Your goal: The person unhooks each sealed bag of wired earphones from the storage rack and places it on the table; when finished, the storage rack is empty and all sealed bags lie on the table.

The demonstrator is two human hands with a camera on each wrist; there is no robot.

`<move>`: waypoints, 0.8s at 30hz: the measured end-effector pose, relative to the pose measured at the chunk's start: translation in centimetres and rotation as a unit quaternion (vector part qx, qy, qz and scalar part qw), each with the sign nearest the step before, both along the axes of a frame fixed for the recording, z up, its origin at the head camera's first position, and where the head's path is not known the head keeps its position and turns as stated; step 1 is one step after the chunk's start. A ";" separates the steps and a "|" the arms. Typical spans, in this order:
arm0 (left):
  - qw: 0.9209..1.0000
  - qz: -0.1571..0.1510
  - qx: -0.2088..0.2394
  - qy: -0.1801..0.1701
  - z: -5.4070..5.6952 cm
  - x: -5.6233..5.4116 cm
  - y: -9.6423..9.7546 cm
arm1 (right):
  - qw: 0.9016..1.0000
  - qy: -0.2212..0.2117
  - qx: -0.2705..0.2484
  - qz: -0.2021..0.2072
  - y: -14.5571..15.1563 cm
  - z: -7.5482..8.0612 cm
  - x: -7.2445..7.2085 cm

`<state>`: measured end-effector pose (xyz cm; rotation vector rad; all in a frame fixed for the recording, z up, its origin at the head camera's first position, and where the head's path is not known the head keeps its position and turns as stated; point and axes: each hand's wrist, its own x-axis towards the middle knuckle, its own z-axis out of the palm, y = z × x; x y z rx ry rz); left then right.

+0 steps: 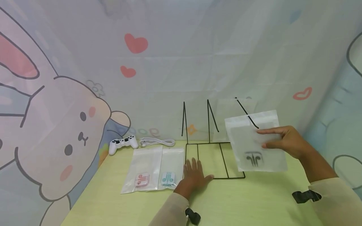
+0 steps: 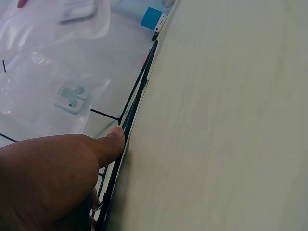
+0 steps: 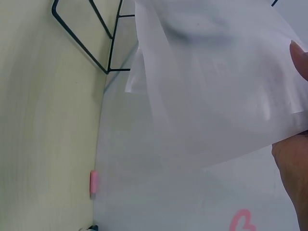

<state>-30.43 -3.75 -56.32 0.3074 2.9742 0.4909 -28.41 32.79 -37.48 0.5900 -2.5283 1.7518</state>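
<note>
My right hand (image 1: 288, 141) pinches a frosted zip bag (image 1: 240, 135) holding earphones in a case (image 1: 254, 159), dark through the plastic. The bag overlaps the right hook of a black wire display rack (image 1: 229, 178). This hook's outer end (image 1: 253, 122) shows in front of the bag's upper part, its tip by my index finger. Behind, another pale bag (image 1: 220, 135) shows partly at the rack. My left hand (image 1: 195, 179) lies with fingers spread on the rack's base, its thumb (image 2: 113, 143) against the front wire.
Left of the rack lie two clear bags, one with pink earphones (image 1: 142, 180), one with mint earphones (image 1: 168, 179). Behind them are a white game controller (image 1: 123, 144) and a coiled white cable (image 1: 157, 142). A printed cloth hangs behind the table (image 1: 254, 201).
</note>
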 end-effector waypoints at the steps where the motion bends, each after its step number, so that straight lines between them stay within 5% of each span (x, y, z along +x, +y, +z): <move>1: 1.000 -0.001 -0.001 -0.001 0.0 0.0 0.0 | 1.000 0.002 -0.002 0.005 0.0 0.0 0.1; 24: 1.000 -0.011 -0.014 -0.003 1.6 1.0 -0.1 | 0.997 0.052 0.024 0.054 1.7 0.1 3.4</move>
